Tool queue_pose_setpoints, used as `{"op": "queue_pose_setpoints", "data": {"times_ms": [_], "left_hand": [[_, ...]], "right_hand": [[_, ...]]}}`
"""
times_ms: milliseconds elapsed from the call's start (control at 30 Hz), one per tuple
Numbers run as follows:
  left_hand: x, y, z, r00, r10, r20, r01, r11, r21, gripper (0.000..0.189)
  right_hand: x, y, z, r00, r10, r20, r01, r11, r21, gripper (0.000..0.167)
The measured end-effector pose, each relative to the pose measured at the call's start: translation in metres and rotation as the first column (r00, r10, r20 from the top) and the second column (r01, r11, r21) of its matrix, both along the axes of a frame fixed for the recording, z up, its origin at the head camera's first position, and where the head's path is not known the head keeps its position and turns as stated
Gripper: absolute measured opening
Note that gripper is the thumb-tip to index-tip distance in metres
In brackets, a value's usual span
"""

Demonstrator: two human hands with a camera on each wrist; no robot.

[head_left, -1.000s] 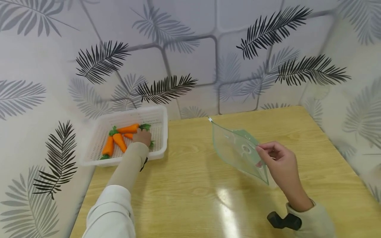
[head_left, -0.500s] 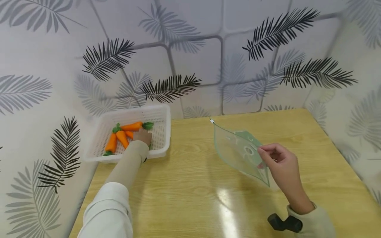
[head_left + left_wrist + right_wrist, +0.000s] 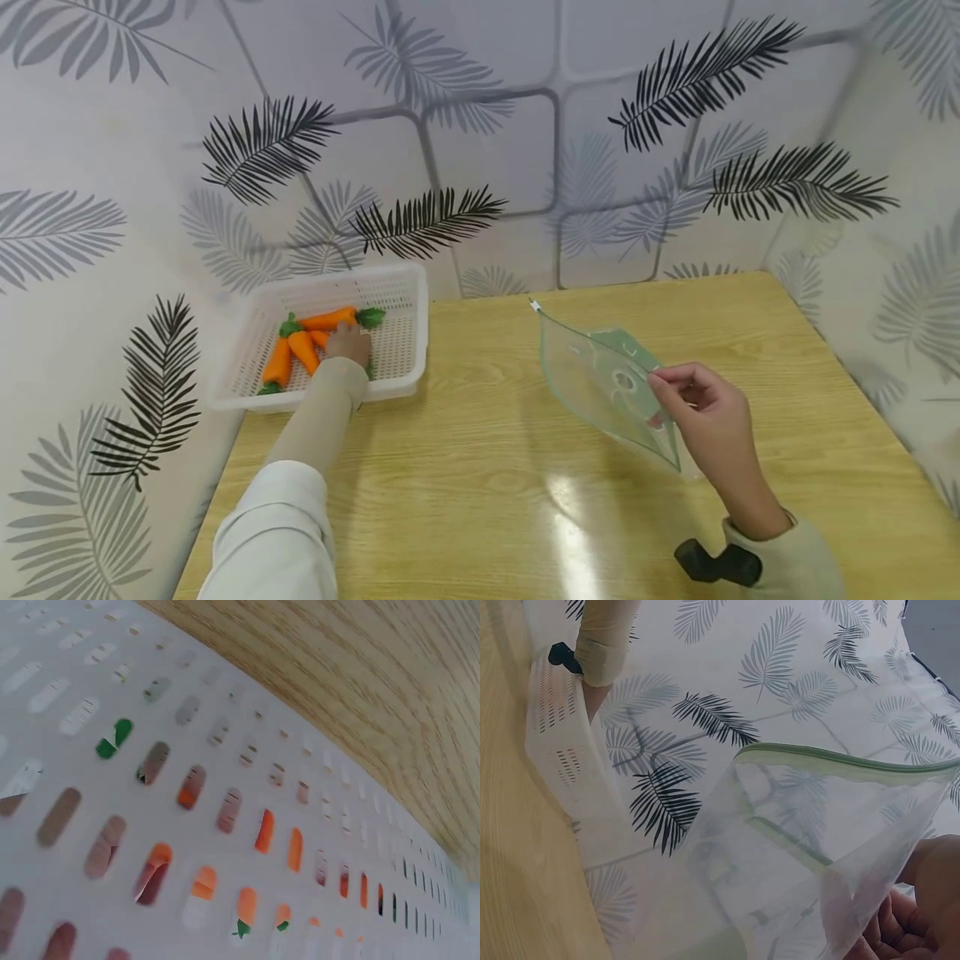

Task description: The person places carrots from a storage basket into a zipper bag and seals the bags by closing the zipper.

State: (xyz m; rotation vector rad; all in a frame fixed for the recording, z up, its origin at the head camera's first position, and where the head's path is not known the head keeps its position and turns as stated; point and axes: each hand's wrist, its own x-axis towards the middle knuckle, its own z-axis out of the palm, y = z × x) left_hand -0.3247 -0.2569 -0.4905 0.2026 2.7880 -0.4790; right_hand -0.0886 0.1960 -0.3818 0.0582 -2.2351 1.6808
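Observation:
My left hand [image 3: 348, 343] reaches into a white perforated basket [image 3: 408, 383], its fingers bent over an orange toy-like carrot [image 3: 320, 338] with green leaves showing beyond the hand. Several more carrots [image 3: 303, 350] lie around it. Through slots of the basket wall [image 3: 247, 724], the left wrist view gives only slivers of skin, orange and green. To the right, my right hand [image 3: 708, 417] pinches the side of a translucent zip bag [image 3: 592, 375] with green trim and a white slider, holding it above the table. The bag's mouth gapes in the right wrist view, where my right fingers [image 3: 892, 926] grip its edge.
The basket stands at the back left of a wood-grain table [image 3: 480, 500]. Behind the table rises a wall [image 3: 480, 150] covered with a feather-leaf pattern. A black strap mount [image 3: 717, 562] sits on the right wrist.
My left hand has shifted slightly within the basket, sliding a little left and lower over the carrot. My right hand keeps holding the bag in nearly the same place. The head view has turned slightly.

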Motion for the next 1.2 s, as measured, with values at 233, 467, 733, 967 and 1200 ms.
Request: {"op": "queue_pose_setpoints", "data": {"times_ms": [233, 467, 733, 967, 1200], "left_hand": [[0.001, -0.004, 0.0, 1.0, 0.004, -0.013, -0.004, 1.0, -0.023, 0.028], [0.009, 0.0, 0.011, 0.999, -0.044, -0.022, 0.044, 0.999, -0.015, 0.036], [0.012, 0.006, 0.036, 0.98, -0.03, -0.198, 0.059, 0.988, 0.142, 0.046], [0.017, 0.003, 0.082, 0.987, 0.046, -0.155, 0.016, 0.926, 0.378, 0.056], [0.028, -0.002, 0.113, 0.987, 0.093, -0.134, 0.009, 0.787, 0.617, 0.043]], "right_hand": [[-0.002, 0.003, -0.004, 1.0, 0.014, -0.004, -0.014, 1.0, -0.016, 0.015], [0.0, 0.002, 0.001, 1.0, 0.004, -0.016, -0.004, 1.0, -0.004, 0.015], [0.001, 0.001, 0.002, 1.0, -0.009, -0.021, 0.01, 1.0, 0.022, 0.013], [-0.004, 0.006, -0.006, 1.0, -0.013, -0.015, 0.013, 1.0, 0.011, 0.014], [-0.011, 0.015, -0.025, 1.0, -0.003, -0.021, 0.003, 1.0, 0.001, 0.013]]}}
